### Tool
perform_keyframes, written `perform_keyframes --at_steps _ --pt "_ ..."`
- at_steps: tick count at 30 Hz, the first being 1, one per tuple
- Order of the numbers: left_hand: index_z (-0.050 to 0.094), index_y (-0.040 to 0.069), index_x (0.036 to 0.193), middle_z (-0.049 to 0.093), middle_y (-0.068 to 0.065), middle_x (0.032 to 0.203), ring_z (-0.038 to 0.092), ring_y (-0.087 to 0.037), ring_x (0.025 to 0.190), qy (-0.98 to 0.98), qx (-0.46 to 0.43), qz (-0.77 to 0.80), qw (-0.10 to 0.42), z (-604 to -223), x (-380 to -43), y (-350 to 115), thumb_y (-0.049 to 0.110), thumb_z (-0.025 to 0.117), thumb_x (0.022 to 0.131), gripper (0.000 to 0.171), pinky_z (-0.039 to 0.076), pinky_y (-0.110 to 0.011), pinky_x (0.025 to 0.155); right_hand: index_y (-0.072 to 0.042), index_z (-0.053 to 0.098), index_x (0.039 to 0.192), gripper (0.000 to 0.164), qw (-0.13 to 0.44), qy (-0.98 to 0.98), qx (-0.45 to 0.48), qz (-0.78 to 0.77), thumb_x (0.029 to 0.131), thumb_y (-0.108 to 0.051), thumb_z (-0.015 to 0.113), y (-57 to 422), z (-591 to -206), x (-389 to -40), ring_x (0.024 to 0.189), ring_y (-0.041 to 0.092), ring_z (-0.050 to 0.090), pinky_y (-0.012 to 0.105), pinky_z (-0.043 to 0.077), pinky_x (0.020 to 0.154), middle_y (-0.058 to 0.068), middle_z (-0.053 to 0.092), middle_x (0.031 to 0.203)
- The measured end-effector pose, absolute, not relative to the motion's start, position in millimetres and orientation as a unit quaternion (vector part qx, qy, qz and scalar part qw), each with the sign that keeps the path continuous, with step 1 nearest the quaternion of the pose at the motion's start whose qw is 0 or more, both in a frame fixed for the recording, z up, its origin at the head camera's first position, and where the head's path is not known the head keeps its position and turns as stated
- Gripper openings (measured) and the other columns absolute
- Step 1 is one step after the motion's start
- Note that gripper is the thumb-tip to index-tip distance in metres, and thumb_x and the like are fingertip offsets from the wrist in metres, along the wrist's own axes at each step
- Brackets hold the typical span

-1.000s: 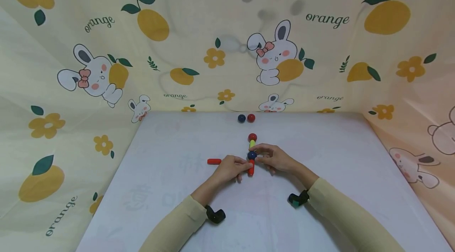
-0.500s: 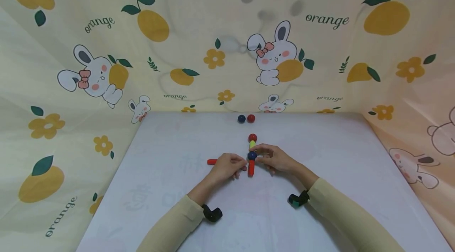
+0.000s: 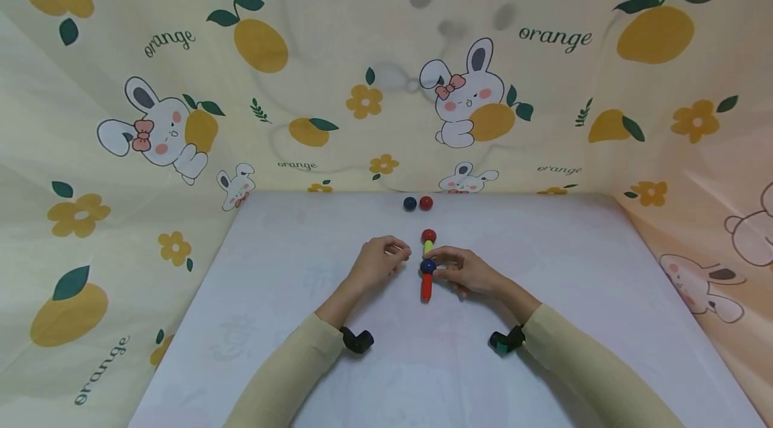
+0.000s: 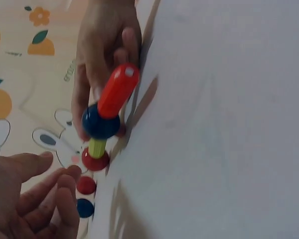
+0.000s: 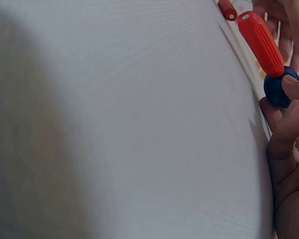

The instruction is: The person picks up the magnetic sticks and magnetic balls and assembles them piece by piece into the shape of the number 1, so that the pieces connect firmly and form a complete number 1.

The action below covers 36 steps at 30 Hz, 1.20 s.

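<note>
In the head view my right hand (image 3: 470, 270) pinches a dark blue ball (image 3: 428, 267) between thumb and fingers. A red ribbed rod (image 3: 426, 288) sticks out of that ball toward me. On its far side a short yellow-green rod (image 3: 428, 247) joins it to a red ball (image 3: 429, 236). Left of this joined piece, apart from it, my left hand (image 3: 376, 262) hovers with loosely bent fingers, holding nothing. A second red rod (image 5: 227, 9) shows in the right wrist view; in the head view the left hand hides it.
A loose blue ball (image 3: 410, 203) and a loose red ball (image 3: 426, 203) sit side by side near the far edge of the white table (image 3: 543, 240). Behind it hangs a cream patterned cloth (image 3: 338, 32).
My left hand has let go of the joined piece's red rod and moved left, then away from me, covering the loose red rod. The right hand keeps its place on the blue ball.
</note>
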<state>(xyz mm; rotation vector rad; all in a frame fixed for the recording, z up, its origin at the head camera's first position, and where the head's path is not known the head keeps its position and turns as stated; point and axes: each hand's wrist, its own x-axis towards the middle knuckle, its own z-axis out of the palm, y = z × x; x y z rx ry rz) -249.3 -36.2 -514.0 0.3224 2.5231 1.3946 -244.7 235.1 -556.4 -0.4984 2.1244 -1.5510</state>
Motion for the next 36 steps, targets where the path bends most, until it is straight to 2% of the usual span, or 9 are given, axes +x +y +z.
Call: perform_keyframes --at_steps 6,10,18,25,36 --pt "0.077 0.015 0.12 0.078 -0.003 0.104 0.072 -0.019 0.086 0.876 0.098 0.462 0.095 -512 -268 -39 0.032 0.071 0.106 0.023 0.057 -0.03 0.075 -0.016 0.061 0.148 0.045 0.232 0.769 -0.182 -0.568 0.105 -0.018 0.072 236 -557 -245 0.053 0.022 0.054 0.026 0.05 0.051 0.018 0.064 0.142" --pt "0.077 0.016 0.121 0.074 0.001 0.104 0.071 -0.018 0.087 0.881 0.085 0.457 0.086 -515 -279 -39 0.033 0.072 0.106 0.023 0.059 -0.031 0.08 -0.017 0.062 0.148 0.045 0.233 0.771 -0.181 -0.565 0.105 -0.018 0.072 236 -558 -245 0.052 0.023 0.054 0.025 0.049 0.05 0.017 0.064 0.142" --pt "0.076 0.015 0.122 0.074 -0.001 0.11 0.069 -0.019 0.096 0.88 0.093 0.459 0.08 -519 -299 -39 0.033 0.072 0.105 0.025 0.059 -0.033 0.088 -0.021 0.063 0.147 0.043 0.233 0.775 -0.174 -0.562 0.105 -0.02 0.072 236 -558 -246 0.052 0.02 0.054 0.025 0.049 0.05 0.015 0.064 0.143" --pt "0.073 0.015 0.123 0.074 -0.001 0.113 0.069 -0.02 0.106 0.883 0.101 0.453 0.07 -524 -317 -36 0.032 0.075 0.104 0.026 0.058 -0.035 0.096 -0.018 0.063 0.147 0.043 0.23 0.776 -0.179 -0.559 0.105 -0.018 0.072 238 -559 -245 0.051 0.022 0.053 0.024 0.048 0.049 0.016 0.064 0.142" --pt "0.067 0.011 0.135 0.071 -0.006 0.125 0.067 -0.025 0.116 0.886 0.083 0.45 0.069 -526 -335 -31 0.026 0.077 0.103 0.037 0.056 -0.04 0.103 -0.02 0.063 0.148 0.044 0.233 0.774 -0.177 -0.562 0.105 -0.021 0.073 236 -558 -244 0.052 0.02 0.054 0.024 0.049 0.05 0.014 0.064 0.142"
